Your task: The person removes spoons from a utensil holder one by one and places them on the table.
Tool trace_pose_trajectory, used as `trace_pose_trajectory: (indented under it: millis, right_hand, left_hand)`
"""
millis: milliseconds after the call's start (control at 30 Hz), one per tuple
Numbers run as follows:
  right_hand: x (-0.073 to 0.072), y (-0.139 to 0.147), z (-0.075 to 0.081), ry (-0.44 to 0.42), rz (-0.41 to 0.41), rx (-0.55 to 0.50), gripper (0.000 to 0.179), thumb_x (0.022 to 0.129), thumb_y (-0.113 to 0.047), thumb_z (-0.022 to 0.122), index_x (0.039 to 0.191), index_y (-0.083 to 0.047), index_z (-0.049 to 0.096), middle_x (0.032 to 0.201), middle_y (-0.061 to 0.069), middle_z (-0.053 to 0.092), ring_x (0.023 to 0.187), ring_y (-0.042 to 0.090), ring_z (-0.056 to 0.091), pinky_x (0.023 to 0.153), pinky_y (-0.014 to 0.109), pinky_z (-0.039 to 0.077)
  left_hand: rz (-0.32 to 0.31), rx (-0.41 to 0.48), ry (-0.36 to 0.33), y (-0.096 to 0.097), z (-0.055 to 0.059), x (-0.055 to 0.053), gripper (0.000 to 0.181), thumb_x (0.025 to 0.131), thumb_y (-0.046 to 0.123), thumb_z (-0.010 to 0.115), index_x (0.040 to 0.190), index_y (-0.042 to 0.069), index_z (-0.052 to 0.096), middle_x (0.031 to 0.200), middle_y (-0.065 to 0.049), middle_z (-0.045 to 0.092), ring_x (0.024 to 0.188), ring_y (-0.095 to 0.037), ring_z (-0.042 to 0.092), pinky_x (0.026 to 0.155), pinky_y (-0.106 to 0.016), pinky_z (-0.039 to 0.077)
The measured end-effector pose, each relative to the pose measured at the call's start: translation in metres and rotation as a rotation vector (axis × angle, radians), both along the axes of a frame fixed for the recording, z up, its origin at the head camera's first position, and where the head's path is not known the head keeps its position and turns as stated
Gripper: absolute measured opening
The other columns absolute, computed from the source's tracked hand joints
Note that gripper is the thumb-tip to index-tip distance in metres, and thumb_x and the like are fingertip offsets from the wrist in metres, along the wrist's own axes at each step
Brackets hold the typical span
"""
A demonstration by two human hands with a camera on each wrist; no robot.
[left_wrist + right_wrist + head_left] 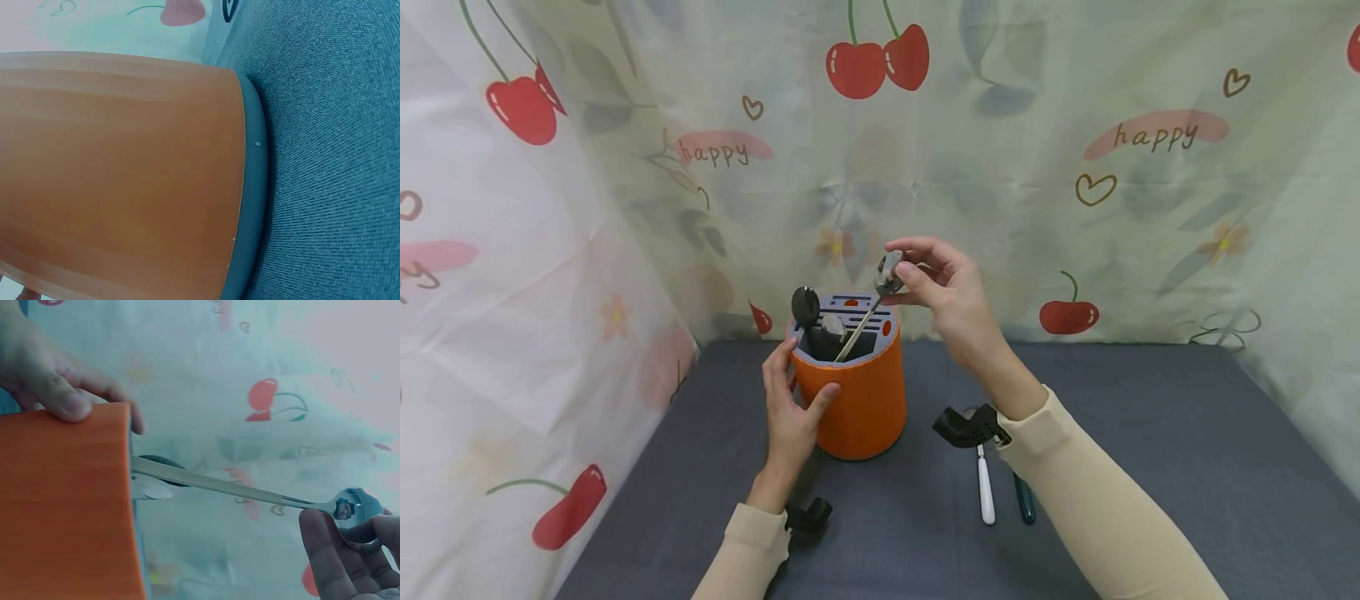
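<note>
An orange utensil holder (865, 408) with a slotted grey top stands upright on the table. My left hand (786, 408) grips its left side, thumb on the front and fingertips at the rim; in the right wrist view the left hand (56, 381) shows at the holder's upper edge. With my right hand (951, 292) I pinch a metal spoon (237, 487) by its bowl. The spoon slants, handle end down in the holder's large front opening. A black spoon (806, 307) and another shiny utensil head (832, 325) poke out of that same opening, their lower parts hidden inside.
On the dark grey table (1120, 425), below my right forearm, lie a white-handled utensil (985, 492) and a dark green handle (1024, 500), both partly covered by the arm and its wrist camera. A cherry-print curtain (925, 167) hangs behind and along the left side.
</note>
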State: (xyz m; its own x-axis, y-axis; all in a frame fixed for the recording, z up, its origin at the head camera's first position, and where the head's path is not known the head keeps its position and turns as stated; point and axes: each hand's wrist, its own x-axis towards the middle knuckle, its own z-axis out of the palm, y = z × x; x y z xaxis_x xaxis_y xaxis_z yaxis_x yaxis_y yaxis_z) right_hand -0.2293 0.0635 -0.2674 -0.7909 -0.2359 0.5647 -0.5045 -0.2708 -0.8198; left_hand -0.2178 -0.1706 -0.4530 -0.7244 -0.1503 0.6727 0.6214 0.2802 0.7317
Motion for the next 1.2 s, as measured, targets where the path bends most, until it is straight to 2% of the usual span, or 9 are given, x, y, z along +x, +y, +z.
trace_pose_trajectory:
  millis: [200, 400, 567, 700, 967, 1200]
  right_hand:
    - [0.001, 0.013, 0.007, -0.026, -0.028, -0.097, 0.026, 0.102, 0.007, 0.06, 0.128, 0.008, 0.063, 0.095, 0.012, 0.059, 0.089, 0.024, 0.061, 0.079, 0.05, 0.063]
    - [-0.002, 0.031, 0.009, -0.045, -0.03, -0.166, 0.026, 0.101, 0.008, 0.061, 0.125, 0.002, 0.068, 0.094, 0.011, 0.061, 0.086, 0.023, 0.064, 0.077, 0.049, 0.063]
    - [-0.003, 0.048, 0.012, -0.027, -0.057, -0.193, 0.026, 0.101, 0.006, 0.063, 0.126, 0.001, 0.069, 0.094, 0.013, 0.061, 0.085, 0.024, 0.066, 0.076, 0.048, 0.063]
    - [-0.006, 0.061, 0.013, -0.014, -0.086, -0.196, 0.027, 0.101, 0.005, 0.064, 0.127, 0.003, 0.068, 0.094, 0.012, 0.062, 0.084, 0.023, 0.067, 0.075, 0.044, 0.064]
    - [-0.01, 0.085, 0.007, -0.045, -0.095, -0.179, 0.027, 0.1, 0.004, 0.064, 0.127, 0.005, 0.069, 0.091, 0.011, 0.063, 0.08, 0.023, 0.063, 0.072, 0.038, 0.063]
    - [-0.012, 0.104, -0.003, -0.09, -0.127, -0.081, 0.025, 0.101, 0.001, 0.065, 0.125, 0.004, 0.071, 0.096, 0.01, 0.063, 0.078, 0.022, 0.059, 0.07, 0.034, 0.062]
  left_hand:
    - [-0.011, 0.006, 0.009, 0.0, -0.001, -0.001, 0.085, 0.09, 0.057, 0.076, 0.159, 0.022, 0.039, 0.156, -0.007, 0.034, 0.144, -0.024, 0.036, 0.118, -0.064, 0.03]
    - [-0.005, 0.0, 0.005, 0.0, -0.001, -0.001, 0.087, 0.09, 0.06, 0.074, 0.159, 0.022, 0.038, 0.156, -0.007, 0.033, 0.144, -0.024, 0.036, 0.118, -0.064, 0.029]
    - [-0.007, -0.004, 0.007, 0.0, 0.0, 0.0, 0.087, 0.09, 0.059, 0.075, 0.159, 0.022, 0.038, 0.156, -0.007, 0.033, 0.145, -0.027, 0.036, 0.118, -0.064, 0.03]
    - [-0.008, -0.007, 0.01, 0.001, 0.0, 0.0, 0.087, 0.09, 0.058, 0.075, 0.159, 0.022, 0.038, 0.156, -0.007, 0.033, 0.144, -0.027, 0.037, 0.118, -0.062, 0.031]
    - [-0.006, -0.008, 0.005, 0.0, -0.001, -0.001, 0.087, 0.09, 0.058, 0.075, 0.16, 0.022, 0.037, 0.157, -0.008, 0.033, 0.144, -0.027, 0.037, 0.118, -0.063, 0.031]
    - [-0.006, -0.006, 0.009, 0.0, -0.001, -0.001, 0.086, 0.09, 0.059, 0.075, 0.159, 0.024, 0.038, 0.156, -0.005, 0.033, 0.144, -0.027, 0.038, 0.118, -0.063, 0.031]
